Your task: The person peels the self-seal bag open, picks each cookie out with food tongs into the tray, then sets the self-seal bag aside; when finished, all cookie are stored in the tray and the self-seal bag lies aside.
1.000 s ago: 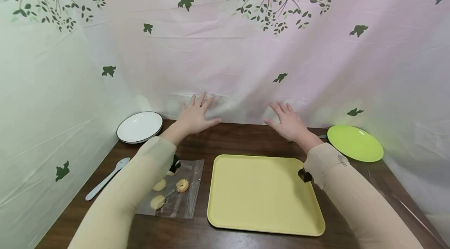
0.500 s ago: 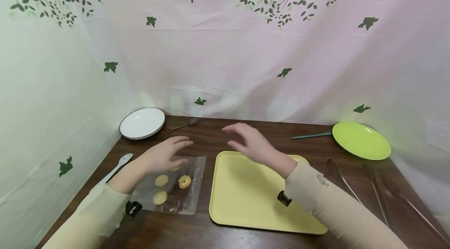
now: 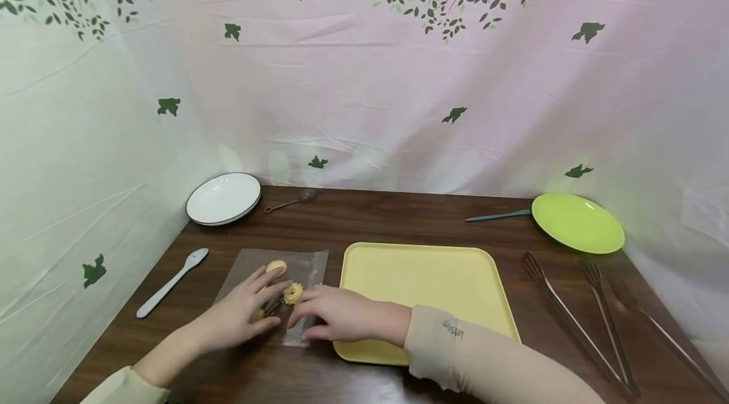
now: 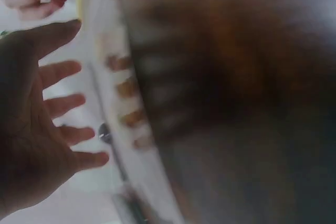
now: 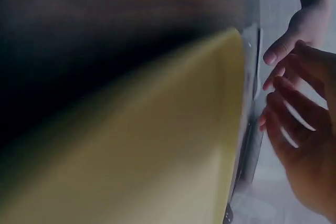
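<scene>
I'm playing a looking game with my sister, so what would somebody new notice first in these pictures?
Probably the big yellow tray, lying on the middle of the table and partly covered by the person's right sleeve. The bright green plate at the far right corner might catch the eye too. Then perhaps the left hand and right hand, close together left of the tray, near a ring-shaped cookie.

A short line of small, dark lettering (image 3: pixel 453 328) is printed on the right sleeve (image 3: pixel 501 356) of the person's top, on the upper side, near the cuff (image 3: pixel 424 340). It runs at a slant and seems to begin with "Let", but the characters are too small and blurred to read the whole word with certainty.
</scene>
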Tool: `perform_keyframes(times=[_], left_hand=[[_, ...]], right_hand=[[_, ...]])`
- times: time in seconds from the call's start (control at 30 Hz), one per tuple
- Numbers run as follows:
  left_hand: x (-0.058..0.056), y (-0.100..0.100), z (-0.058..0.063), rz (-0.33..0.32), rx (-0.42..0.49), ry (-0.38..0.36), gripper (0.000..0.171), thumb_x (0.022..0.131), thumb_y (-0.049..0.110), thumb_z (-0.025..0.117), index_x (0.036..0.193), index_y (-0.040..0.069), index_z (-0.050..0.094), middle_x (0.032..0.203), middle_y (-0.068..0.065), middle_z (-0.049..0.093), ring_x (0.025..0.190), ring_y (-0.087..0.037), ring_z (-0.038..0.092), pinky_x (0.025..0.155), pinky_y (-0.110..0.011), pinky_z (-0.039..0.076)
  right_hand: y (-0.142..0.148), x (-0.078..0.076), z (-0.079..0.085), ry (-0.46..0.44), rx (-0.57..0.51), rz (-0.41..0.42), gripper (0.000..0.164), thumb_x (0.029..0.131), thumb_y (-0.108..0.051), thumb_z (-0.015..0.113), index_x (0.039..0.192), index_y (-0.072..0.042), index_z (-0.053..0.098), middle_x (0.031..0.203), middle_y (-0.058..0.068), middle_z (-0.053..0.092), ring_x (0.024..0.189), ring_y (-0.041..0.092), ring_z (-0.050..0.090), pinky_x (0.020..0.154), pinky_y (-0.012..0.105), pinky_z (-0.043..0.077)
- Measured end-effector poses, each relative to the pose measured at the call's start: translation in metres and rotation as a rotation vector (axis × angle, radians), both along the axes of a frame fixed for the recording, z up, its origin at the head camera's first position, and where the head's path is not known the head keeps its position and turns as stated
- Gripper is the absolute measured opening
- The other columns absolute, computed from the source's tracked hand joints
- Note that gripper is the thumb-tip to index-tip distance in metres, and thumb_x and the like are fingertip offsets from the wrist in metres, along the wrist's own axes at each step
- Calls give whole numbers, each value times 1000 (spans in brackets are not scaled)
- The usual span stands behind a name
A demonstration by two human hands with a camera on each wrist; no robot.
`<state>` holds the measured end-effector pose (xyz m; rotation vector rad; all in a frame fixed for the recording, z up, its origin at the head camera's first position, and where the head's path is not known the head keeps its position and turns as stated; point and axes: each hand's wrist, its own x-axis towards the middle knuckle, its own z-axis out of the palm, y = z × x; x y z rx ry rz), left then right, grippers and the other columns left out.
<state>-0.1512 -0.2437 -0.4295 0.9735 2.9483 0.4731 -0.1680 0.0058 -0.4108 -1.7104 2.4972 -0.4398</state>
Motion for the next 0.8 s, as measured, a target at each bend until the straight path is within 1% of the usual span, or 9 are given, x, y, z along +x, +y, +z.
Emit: perform_keyframes(times=[0.07,0.13,0.27,0.37,0.43,0.53,0.63,0.7,0.8], left_hand=[[3,1,-6,27,-28,2,60,88,38,66,141,18,46,152,-14,31,134,-49,29,92,-71,35],[5,3,-12,46,-51,6,61,89,41,64,143,20,43,153,-13,29,136,-47,28,91,-72,35],[6,8,-19,53,-81,43,64,89,43,63,145,22,39,153,-10,30,137,-43,28,93,-70,35],[6,12,-20,50,-90,64,65,89,43,63,146,23,38,152,-10,32,136,-43,30,94,-69,34],[6,15,-19,53,-93,70,65,89,44,62,146,24,38,151,-10,34,135,-43,31,94,-70,34],[6,20,-19,58,-94,74,64,89,46,61,146,25,38,150,-10,36,135,-43,33,93,-71,34],[5,23,-19,68,-85,79,64,89,47,61,145,26,38,149,-10,37,135,-42,34,91,-72,34],[4,24,-19,74,-74,86,64,88,46,62,145,26,39,149,-9,38,134,-41,34,89,-73,35],[1,26,-20,83,-65,95,64,87,44,65,144,26,41,148,-9,40,134,-40,36,86,-73,36]], right_hand=[[-4,1,-6,27,49,1,27,92,-34,62,118,-29,63,119,-12,58,114,5,50,98,17,40],[-6,1,-9,91,94,-4,27,91,-34,64,118,-32,63,120,-12,57,112,6,50,93,17,43],[-8,1,-15,203,166,-6,29,89,-30,66,117,-38,63,119,-13,56,105,7,51,83,15,46],[-10,0,-18,267,184,5,30,88,-26,66,116,-37,62,118,-14,56,102,8,53,83,16,45],[-11,-2,-19,303,185,7,26,90,-25,64,113,-35,62,118,-14,57,101,8,53,84,16,45],[-14,-4,-22,370,191,5,17,90,-28,63,106,-33,61,111,-16,59,97,7,54,81,16,44],[-15,-6,-24,405,193,-7,8,88,-30,64,94,-33,60,99,-19,58,92,5,52,75,15,43],[-16,-8,-26,417,193,-14,7,86,-30,65,87,-33,59,93,-20,57,90,4,51,72,15,43],[-15,-12,-28,437,193,-19,8,85,-29,64,82,-33,58,90,-20,57,90,4,51,70,15,43]])
